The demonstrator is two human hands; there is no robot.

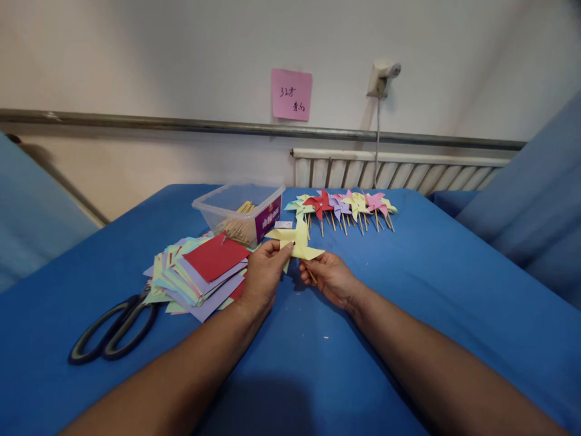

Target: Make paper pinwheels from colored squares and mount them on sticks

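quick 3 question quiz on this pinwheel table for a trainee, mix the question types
1. True or false: both hands hold the yellow pinwheel.
2. What lies left of the paper stack? A) scissors B) a glue bottle C) a ruler
3. Fill in: the plastic box holds wooden ____.

Key:
1. True. The left hand pinches a blade and the right hand holds the stick.
2. A. The scissors lie on the blue cloth.
3. Sticks. Finished pinwheels lie in a row right of the box.
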